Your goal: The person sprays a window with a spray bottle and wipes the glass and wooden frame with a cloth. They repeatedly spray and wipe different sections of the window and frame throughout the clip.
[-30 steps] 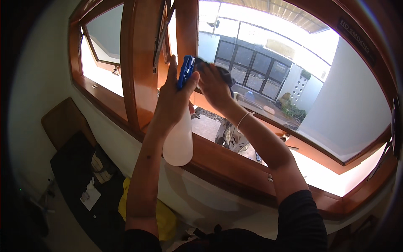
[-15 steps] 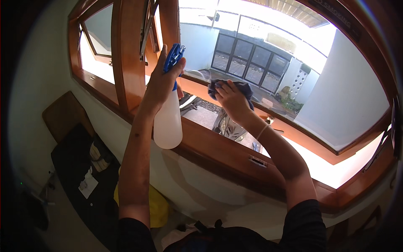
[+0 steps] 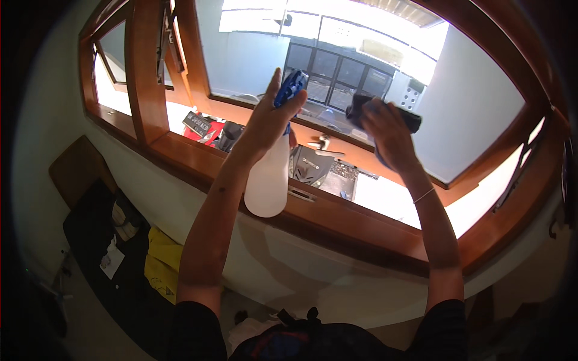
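Note:
My left hand [image 3: 269, 123] is closed round the neck of a spray bottle [image 3: 268, 183] with a blue trigger head and a whitish translucent body. The bottle hangs upright in front of the wooden window sill. Further right, my right hand [image 3: 388, 132] grips a dark cloth [image 3: 409, 119] against or just before the lower part of the window pane [image 3: 337, 66]; whether it touches the glass I cannot tell. The pane sits in a brown wooden sash [image 3: 349, 141] that is tilted outward, with a gap beneath it.
A metal latch handle [image 3: 322, 143] sticks out from the sash's lower rail. Below runs the wooden sill [image 3: 337, 213]. Through the gap, parked motorbikes [image 3: 208, 129] show outside. At the lower left are a dark seat [image 3: 99, 225] and a yellow cloth [image 3: 162, 262].
My right hand has moved right along the pane with the cloth. The spray bottle in my left hand has shifted right too, while the view has turned somewhat.

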`<state>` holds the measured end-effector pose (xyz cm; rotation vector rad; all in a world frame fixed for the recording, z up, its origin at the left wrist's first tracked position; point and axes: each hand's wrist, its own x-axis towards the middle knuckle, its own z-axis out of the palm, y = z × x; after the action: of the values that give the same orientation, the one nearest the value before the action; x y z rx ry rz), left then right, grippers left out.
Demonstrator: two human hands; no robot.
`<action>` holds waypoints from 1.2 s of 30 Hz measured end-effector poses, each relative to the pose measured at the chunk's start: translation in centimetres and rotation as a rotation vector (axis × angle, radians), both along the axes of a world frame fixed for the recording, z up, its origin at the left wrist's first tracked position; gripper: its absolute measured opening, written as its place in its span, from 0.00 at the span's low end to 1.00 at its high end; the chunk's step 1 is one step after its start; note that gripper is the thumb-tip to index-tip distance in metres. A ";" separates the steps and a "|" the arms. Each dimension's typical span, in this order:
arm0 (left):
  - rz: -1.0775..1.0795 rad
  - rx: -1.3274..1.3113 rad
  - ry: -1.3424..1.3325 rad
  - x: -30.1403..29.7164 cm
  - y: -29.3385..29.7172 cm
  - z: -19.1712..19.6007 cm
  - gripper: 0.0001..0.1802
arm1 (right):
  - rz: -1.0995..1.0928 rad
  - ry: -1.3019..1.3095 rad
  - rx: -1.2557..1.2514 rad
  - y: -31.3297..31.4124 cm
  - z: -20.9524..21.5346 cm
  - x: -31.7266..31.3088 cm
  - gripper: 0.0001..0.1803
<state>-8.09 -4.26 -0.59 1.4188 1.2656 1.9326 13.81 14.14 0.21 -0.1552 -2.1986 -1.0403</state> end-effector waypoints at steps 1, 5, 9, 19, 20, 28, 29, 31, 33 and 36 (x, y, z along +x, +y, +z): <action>-0.050 0.012 -0.002 1.5 0.2 0.1 0.50 | -0.018 0.067 0.031 0.1 1.3 1.4 0.13; -0.198 0.017 0.007 6.5 1.1 -0.3 0.53 | -0.069 0.370 0.267 -1.0 9.8 7.7 0.23; -0.311 -0.013 0.062 11.5 2.9 -0.3 0.52 | -0.131 0.474 0.545 -0.3 17.0 14.2 0.22; -0.231 0.042 0.070 14.7 4.2 -0.7 0.50 | -0.134 0.450 0.181 1.9 3.7 11.2 0.22; -0.216 0.016 0.085 14.9 4.2 -0.4 0.50 | -0.202 0.339 0.113 2.6 1.6 11.8 0.20; -0.148 0.060 0.110 14.8 4.6 -0.5 0.50 | -0.173 0.130 0.021 3.8 -3.2 14.8 0.18; -0.149 0.055 0.101 14.8 4.3 -0.3 0.50 | -0.152 0.219 0.055 3.4 -1.0 14.9 0.19; -0.156 0.036 0.076 14.9 3.7 -0.3 0.49 | -0.213 0.344 0.284 1.4 4.8 15.8 0.22; -0.182 -0.001 0.060 15.2 3.2 -0.2 0.47 | -0.112 0.489 0.371 0.5 9.8 17.1 0.24; -0.203 0.004 0.066 15.3 3.5 0.0 0.46 | -0.251 0.562 0.507 1.5 13.8 18.7 0.24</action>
<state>7.16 -0.79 -0.60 1.5598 1.0989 1.7680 32.48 15.69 14.03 -0.4394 -1.3930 -1.4506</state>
